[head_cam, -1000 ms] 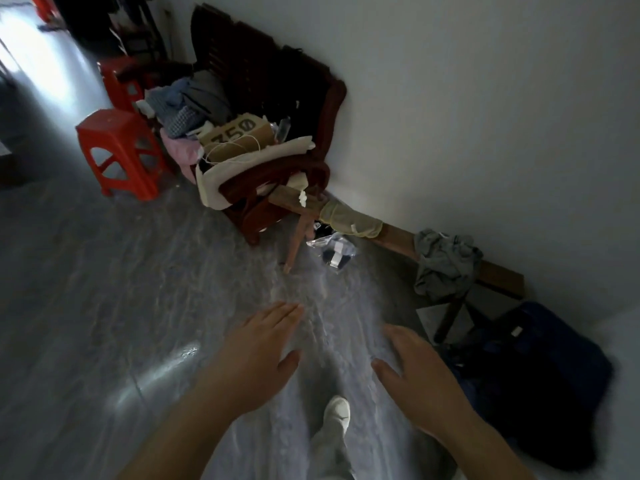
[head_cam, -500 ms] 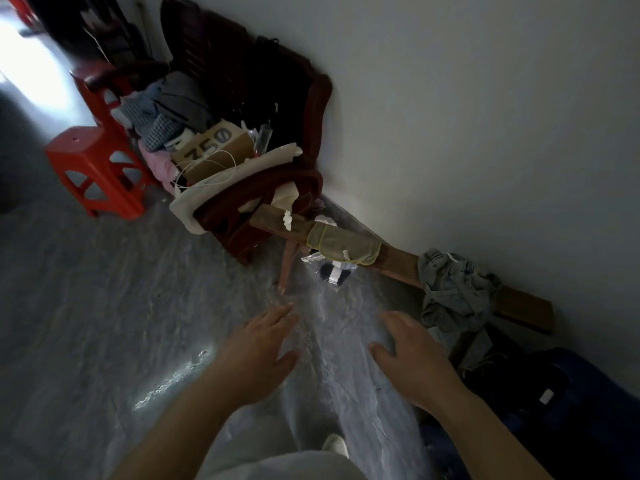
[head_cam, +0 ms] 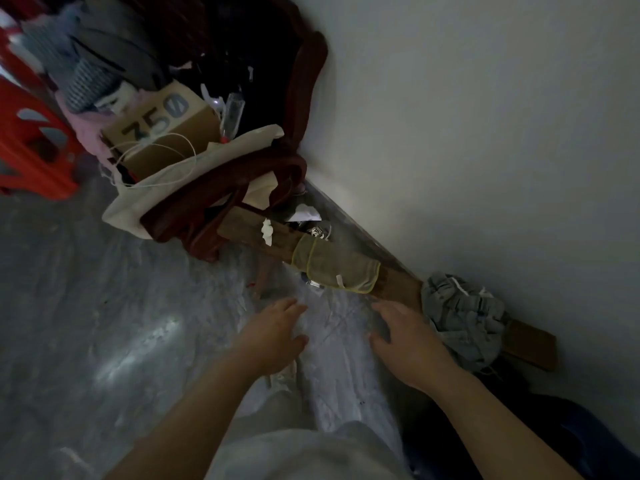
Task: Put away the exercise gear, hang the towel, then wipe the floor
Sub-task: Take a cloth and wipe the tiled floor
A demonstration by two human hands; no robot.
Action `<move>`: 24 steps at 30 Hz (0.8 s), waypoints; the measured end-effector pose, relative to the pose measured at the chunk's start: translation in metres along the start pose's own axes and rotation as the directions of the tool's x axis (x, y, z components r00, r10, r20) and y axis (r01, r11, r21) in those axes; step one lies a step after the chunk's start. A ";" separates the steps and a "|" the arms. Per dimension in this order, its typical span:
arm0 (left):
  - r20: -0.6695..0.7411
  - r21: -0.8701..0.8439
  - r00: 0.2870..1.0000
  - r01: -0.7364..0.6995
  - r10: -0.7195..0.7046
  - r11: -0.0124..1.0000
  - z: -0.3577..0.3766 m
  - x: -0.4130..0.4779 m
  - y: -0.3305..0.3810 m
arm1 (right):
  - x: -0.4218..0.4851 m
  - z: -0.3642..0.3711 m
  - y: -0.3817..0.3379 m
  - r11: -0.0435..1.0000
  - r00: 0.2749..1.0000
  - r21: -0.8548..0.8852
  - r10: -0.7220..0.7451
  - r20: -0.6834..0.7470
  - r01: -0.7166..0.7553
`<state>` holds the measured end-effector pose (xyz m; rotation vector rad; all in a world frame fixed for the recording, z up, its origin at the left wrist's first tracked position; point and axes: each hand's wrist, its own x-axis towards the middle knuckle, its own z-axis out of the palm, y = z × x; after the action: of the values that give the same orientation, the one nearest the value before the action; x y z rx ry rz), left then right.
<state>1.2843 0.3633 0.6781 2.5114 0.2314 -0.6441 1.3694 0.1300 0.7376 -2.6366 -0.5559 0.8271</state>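
Observation:
My left hand (head_cam: 273, 336) and my right hand (head_cam: 407, 344) are both stretched out in front of me over the grey floor (head_cam: 104, 323), fingers relaxed and empty. Just beyond my right hand a yellow-green cloth (head_cam: 337, 268) lies draped over a low wooden plank (head_cam: 398, 289) that runs along the wall. A crumpled grey cloth (head_cam: 462, 317) sits on the same plank, right of my right hand and close to it. My knee in light trousers fills the bottom middle.
A dark red wooden chair (head_cam: 221, 188) stands against the wall, piled with clothes, a white cloth and a cardboard box (head_cam: 162, 129) marked 750. Red plastic stools (head_cam: 31, 143) stand at the left. A dark blue bag (head_cam: 568, 438) lies at the lower right.
I have moved closer to the plank and chair; they now loom larger. Both hands stayed open and came nearer to the cloths.

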 end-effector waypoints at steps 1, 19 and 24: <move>0.023 -0.009 1.000 0.005 -0.005 1.000 -0.004 0.018 -0.006 | 0.015 -0.005 -0.004 1.000 1.000 -0.006 -0.007 0.005 0.007; 0.218 -0.332 0.933 0.348 -0.287 0.877 0.048 0.274 -0.050 | 0.283 0.012 0.039 0.993 0.963 -0.113 0.017 0.268 0.014; 0.199 -0.331 0.912 0.406 -0.357 0.852 0.086 0.299 -0.048 | 0.333 0.048 0.071 0.984 0.939 -0.173 0.017 0.342 0.046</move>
<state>1.4969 0.3679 0.4462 2.0639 0.7489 -0.8311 1.6114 0.2277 0.5139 -2.6544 -0.7695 1.3022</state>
